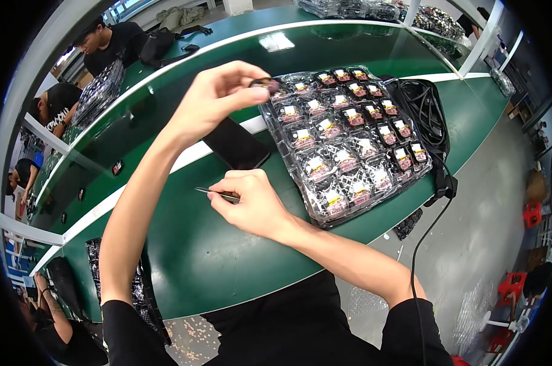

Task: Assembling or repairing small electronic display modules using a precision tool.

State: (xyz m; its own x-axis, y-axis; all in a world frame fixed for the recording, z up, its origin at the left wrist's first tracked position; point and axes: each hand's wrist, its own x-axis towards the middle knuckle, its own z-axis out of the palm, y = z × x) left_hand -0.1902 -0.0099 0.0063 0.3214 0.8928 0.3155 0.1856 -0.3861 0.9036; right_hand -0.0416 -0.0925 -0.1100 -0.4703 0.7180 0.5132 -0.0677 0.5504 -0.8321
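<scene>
My left hand (218, 94) is raised at the far left corner of a clear plastic tray (306, 198). It pinches a small dark piece (266, 85) between thumb and fingers. Rows of small black pieces with white, yellow and pink faces (353, 117) fill the tray's pockets. Low over the green table, my right hand (248, 198) is closed around slim metal tweezers (218, 194), their tips pointing left. A flat black slab (236, 144), like a phone, lies between my two hands, left of the tray.
A coiled black cable (419, 107) lies right of the tray, one strand hanging past the table edge. Black patterned strips (143, 287) rest at the table's left end. A white rail (187, 155) crosses the green table (227, 268). Other people sit at the far left.
</scene>
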